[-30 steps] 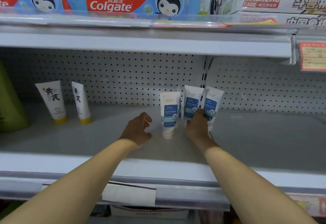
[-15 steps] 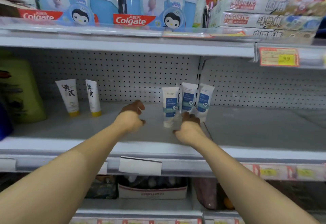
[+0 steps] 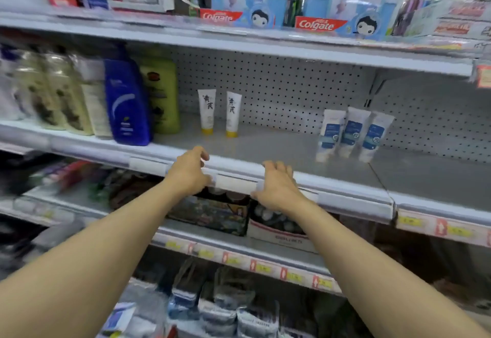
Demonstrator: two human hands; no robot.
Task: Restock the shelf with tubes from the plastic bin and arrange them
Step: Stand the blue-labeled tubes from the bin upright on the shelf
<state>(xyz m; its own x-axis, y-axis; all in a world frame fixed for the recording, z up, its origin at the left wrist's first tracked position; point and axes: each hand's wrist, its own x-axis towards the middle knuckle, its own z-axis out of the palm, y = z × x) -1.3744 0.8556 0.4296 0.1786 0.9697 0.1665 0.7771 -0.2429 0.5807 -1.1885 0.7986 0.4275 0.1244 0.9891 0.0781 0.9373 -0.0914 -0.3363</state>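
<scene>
Three upright blue-labelled tubes [image 3: 353,135] on shelf [image 3: 265,149]

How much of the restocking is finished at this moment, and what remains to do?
Done: three blue-label tubes stand upright in a row on the shelf, right of two yellow-cap tubes. In hand: nothing; the left hand and right hand are at the shelf's front edge, holding no tube. Left: much bare shelf around the tubes suggests more are needed; the bin is out of view.

Two bare forearms — no sleeves, watch or rings visible — ending in the left hand [image 3: 189,171] and right hand [image 3: 276,186].
</scene>
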